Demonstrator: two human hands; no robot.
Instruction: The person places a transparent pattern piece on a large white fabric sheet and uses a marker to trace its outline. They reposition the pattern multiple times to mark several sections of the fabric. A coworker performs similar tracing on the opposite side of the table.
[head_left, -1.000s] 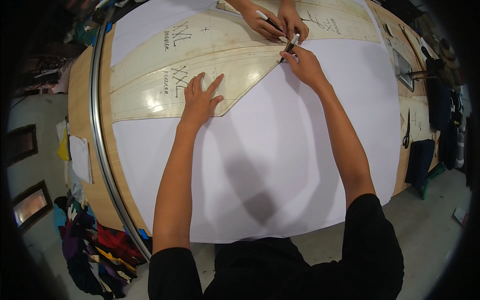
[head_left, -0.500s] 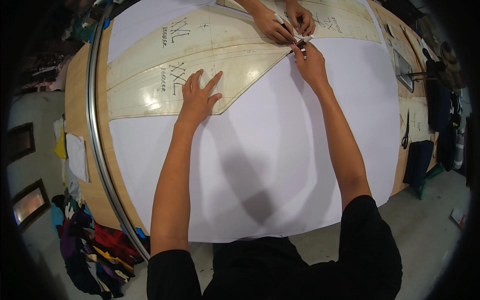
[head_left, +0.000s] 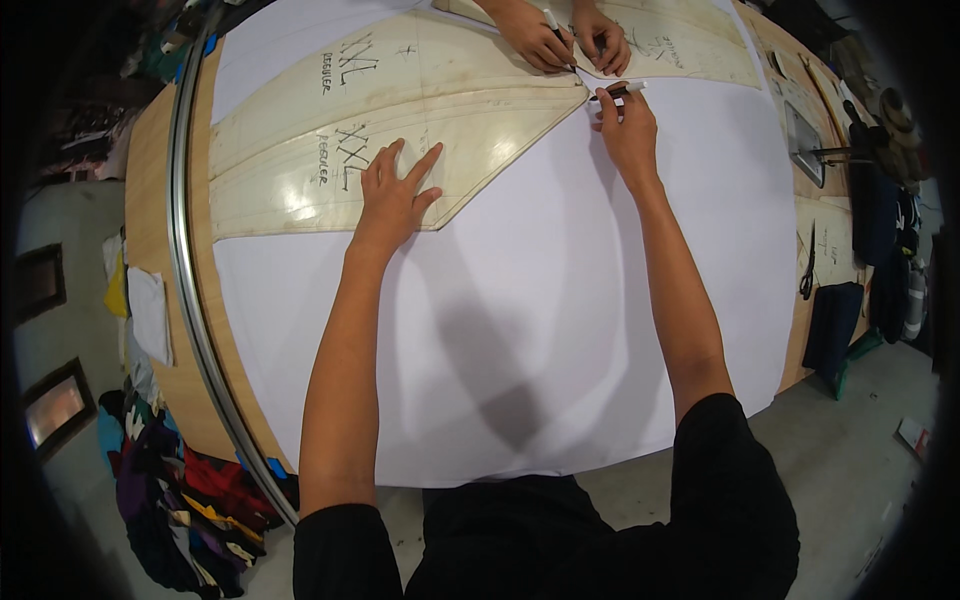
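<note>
White cloth covers most of the table. A large yellowed pattern template with handwritten marks lies over its far left part. Fingers spread, my left hand presses flat on the template close to its near corner. My right hand grips a black marker with a white end, its tip by the template's pointed right corner. Just beyond, a co-worker's hand holds another marker against the template's edge. The co-worker's other hand rests on a second template at the far right.
A metal rail runs along the table's left side, beside a folded white cloth. On the right lie black scissors, a metal stand and dark folded fabric. Coloured clothes are heaped at lower left.
My right hand has shifted slightly, and its marker now lies flatter, a little apart from the co-worker's hand. The co-worker's marker hand has drawn back a bit to the left. My left hand stays put.
</note>
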